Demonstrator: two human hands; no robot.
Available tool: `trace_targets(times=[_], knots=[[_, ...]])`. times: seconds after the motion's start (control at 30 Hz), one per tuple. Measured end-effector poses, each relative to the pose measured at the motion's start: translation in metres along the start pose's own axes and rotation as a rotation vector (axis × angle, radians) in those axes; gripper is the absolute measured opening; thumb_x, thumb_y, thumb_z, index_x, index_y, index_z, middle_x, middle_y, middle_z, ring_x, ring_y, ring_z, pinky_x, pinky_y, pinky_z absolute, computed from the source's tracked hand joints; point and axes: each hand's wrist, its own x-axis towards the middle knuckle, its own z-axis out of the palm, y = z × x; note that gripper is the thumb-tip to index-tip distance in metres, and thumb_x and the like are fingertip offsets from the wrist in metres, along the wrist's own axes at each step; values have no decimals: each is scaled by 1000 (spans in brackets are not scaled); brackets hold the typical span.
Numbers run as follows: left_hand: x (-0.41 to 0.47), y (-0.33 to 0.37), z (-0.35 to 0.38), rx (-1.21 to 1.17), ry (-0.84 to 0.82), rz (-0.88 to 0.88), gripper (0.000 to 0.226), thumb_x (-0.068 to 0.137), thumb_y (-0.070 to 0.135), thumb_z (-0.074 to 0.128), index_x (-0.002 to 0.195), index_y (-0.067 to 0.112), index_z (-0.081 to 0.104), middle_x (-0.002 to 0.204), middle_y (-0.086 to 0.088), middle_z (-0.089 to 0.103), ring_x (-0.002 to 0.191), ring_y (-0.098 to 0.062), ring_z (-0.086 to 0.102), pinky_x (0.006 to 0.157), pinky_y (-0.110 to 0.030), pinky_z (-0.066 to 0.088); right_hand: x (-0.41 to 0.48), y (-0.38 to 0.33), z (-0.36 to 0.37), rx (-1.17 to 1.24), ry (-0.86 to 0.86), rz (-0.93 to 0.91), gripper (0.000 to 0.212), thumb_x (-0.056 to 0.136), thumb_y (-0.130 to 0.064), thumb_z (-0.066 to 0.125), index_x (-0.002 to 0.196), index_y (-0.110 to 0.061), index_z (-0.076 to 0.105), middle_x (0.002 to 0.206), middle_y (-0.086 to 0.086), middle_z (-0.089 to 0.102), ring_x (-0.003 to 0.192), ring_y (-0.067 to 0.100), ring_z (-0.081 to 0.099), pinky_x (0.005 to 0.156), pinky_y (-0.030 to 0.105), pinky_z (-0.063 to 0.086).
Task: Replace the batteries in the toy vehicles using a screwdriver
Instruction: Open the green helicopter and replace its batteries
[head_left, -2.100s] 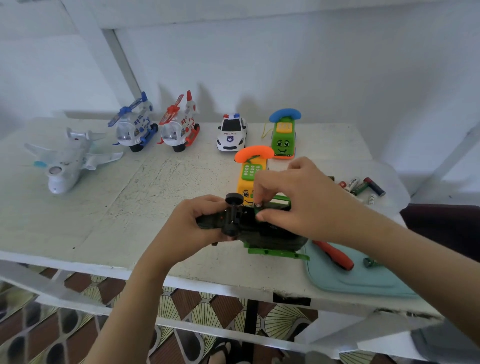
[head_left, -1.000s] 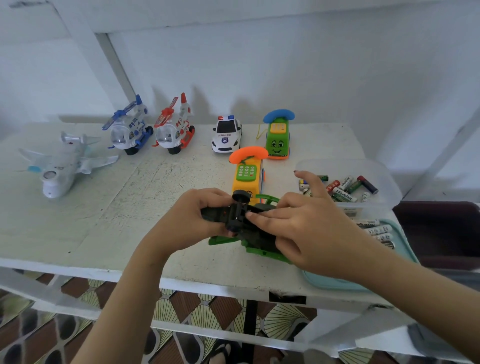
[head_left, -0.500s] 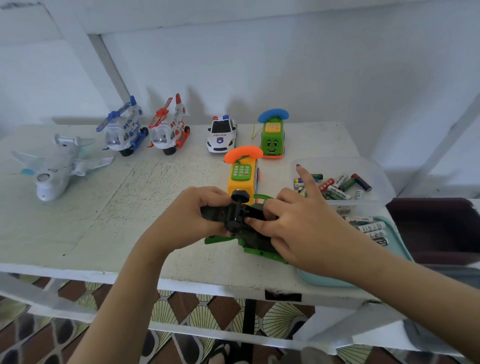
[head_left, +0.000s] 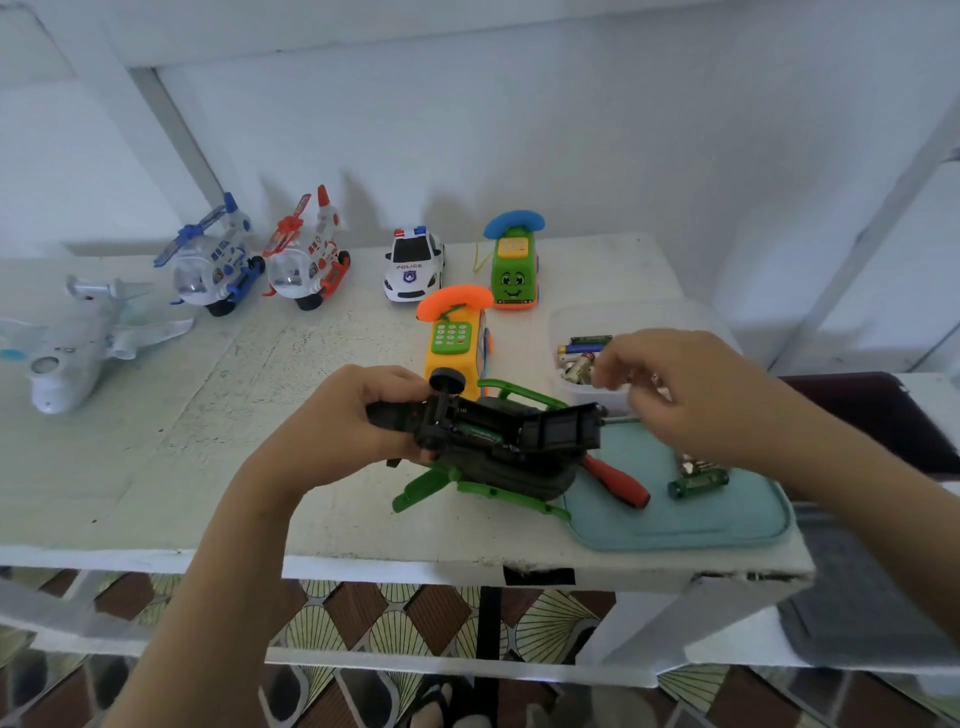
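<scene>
Lettering: the word POLICE, printed above a shield badge on the bonnet of the white toy police car; labels on the loose batteries carry print that seems too small and blurred to read.

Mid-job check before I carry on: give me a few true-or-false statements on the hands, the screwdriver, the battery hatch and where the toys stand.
1. The left hand grips the dark green toy helicopter. True.
2. The right hand holds the red-handled screwdriver. False: it lies on the teal tray, partly hidden by the helicopter.
3. The helicopter's black battery hatch stands open. True.
4. The white police car stands left of the blue-and-white helicopter. False: it stands to its right, beside the green phone-shaped toy car.
5. Loose batteries lie in the clear plastic box. True.
</scene>
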Motion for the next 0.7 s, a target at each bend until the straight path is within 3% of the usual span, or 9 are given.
trace_targets(times=[0.13,0.23,0.37,0.5,0.6,0.7], knots=[[2,2,0,12,-15,-2,44,68,-10,79,89,28,76,89,5,69,62,-13,61,55,-24,52,-19,19,-2,-439,-370,145,29,88,-14,48,110,-32,57,105,-14,54,96,6,51,83,24,45],[2,3,0,19,-21,-10,41,67,-5,81,90,29,76,89,6,69,63,-14,61,56,-25,53,-30,25,4,-514,-456,173,28,87,-15,52,108,-34,55,108,-15,51,93,7,48,76,21,42],[1,4,1,25,-22,-12,33,60,16,79,91,26,76,90,7,69,62,-14,61,55,-22,52,-34,30,10,-599,-435,133,14,90,-21,53,101,-30,56,98,-10,41,84,9,40,59,19,28],[0,4,2,43,-14,-9,35,60,15,76,91,30,76,89,8,69,61,-16,61,55,-22,51,-35,29,11,-511,-419,62,7,91,-27,54,96,-31,52,103,-11,50,97,9,49,72,21,39],[-2,4,3,29,-6,-4,35,58,22,79,91,32,76,90,8,69,62,-17,61,55,-22,51,-32,26,11,-354,-319,32,6,93,-31,52,99,-31,50,98,-17,57,85,3,51,66,11,37],[-4,5,4,28,-3,-2,34,59,24,82,92,30,76,91,7,69,64,-22,62,55,-23,53,-23,21,7,-246,-172,3,12,93,-29,52,105,-29,54,85,-24,53,78,1,54,69,14,44]])
